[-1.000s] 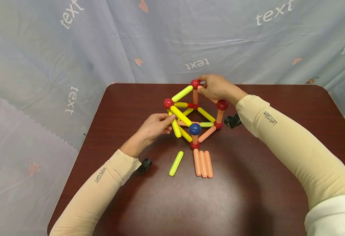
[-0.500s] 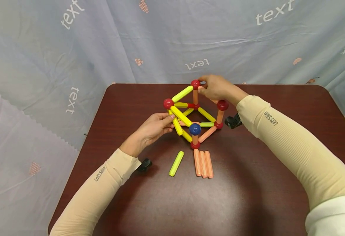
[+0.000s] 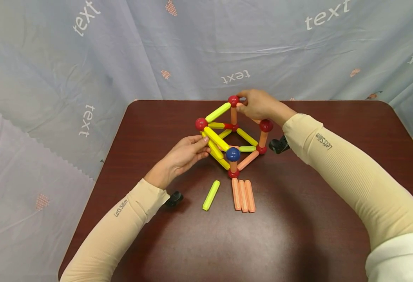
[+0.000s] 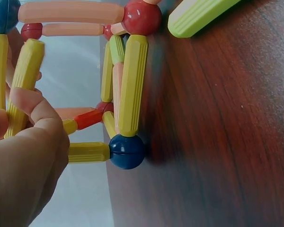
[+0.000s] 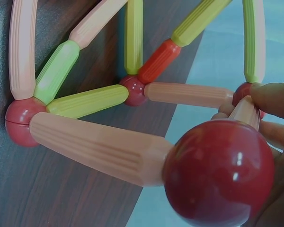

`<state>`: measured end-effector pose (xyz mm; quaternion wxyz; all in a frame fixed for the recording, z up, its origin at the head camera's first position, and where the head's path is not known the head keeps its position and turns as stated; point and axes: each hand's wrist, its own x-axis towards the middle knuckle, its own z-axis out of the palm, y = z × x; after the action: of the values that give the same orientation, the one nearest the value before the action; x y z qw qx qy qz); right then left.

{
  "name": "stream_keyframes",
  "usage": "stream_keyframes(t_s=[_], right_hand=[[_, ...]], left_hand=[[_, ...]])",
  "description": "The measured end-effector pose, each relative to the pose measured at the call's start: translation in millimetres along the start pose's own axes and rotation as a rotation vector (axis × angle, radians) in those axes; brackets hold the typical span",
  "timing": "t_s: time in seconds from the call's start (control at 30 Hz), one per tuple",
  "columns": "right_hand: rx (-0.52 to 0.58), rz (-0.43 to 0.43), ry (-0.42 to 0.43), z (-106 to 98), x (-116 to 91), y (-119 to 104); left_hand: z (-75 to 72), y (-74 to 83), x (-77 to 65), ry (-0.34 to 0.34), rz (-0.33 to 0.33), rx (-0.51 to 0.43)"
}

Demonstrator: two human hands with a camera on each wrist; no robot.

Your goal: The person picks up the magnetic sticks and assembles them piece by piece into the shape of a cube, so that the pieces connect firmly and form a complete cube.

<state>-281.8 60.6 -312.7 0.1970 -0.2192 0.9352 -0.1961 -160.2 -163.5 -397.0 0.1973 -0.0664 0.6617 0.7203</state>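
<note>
On the table stands a box-like frame of magnetic sticks and balls. My left hand [image 3: 189, 152] pinches a yellow magnetic stick [image 4: 28, 66] between thumb and fingers. That stick slants inside the frame's left side, just below the top yellow stick [image 3: 218, 139] that joins the left red ball [image 3: 201, 124] to a blue ball [image 3: 232, 154]. At the far top corner my right hand [image 3: 257, 103] grips a red ball [image 3: 233, 101], thumb by the end of a peach stick [image 5: 246, 113] partly hidden by the hand. Close to the right wrist camera is another red ball [image 5: 220, 172].
In front of the frame lie a loose yellow-green stick [image 3: 211, 195] and three peach sticks [image 3: 243, 196] side by side. The dark brown table [image 3: 263, 243] has a printed grey curtain [image 3: 199, 47] behind it and along its left.
The lower end of the yellow stick in my left hand has swung right and slightly up, towards the blue ball. My right hand has kept its place at the far red ball.
</note>
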Motion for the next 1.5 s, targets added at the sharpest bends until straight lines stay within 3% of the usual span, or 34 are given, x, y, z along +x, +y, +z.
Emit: stream_keyframes(t_s=[0.57, 0.93, 1.23, 1.37, 1.5], right_hand=[[0.001, -0.002, -0.001, 0.2, 0.2, -0.2], [0.006, -0.018, -0.001, 1.4, -0.8, 1.8], [0.014, -0.011, -0.001, -1.2, -2.2, 0.6], [0.009, -0.016, 0.008, -1.1, -2.5, 0.0], [0.011, -0.019, 0.012, 1.4, -1.9, 0.3]], left_hand=[[1.8, -8.5, 0.4, 0.037, 0.023, 0.157], [5.9, -12.0, 2.3, 0.077, 0.059, 0.202], [-2.0, -21.8, -5.5, 0.087, 0.02, 0.326], [-14.7, -24.8, -12.2, 0.168, 0.027, 0.406], [-22.3, -12.2, -16.7, 0.345, 0.147, 0.459]])
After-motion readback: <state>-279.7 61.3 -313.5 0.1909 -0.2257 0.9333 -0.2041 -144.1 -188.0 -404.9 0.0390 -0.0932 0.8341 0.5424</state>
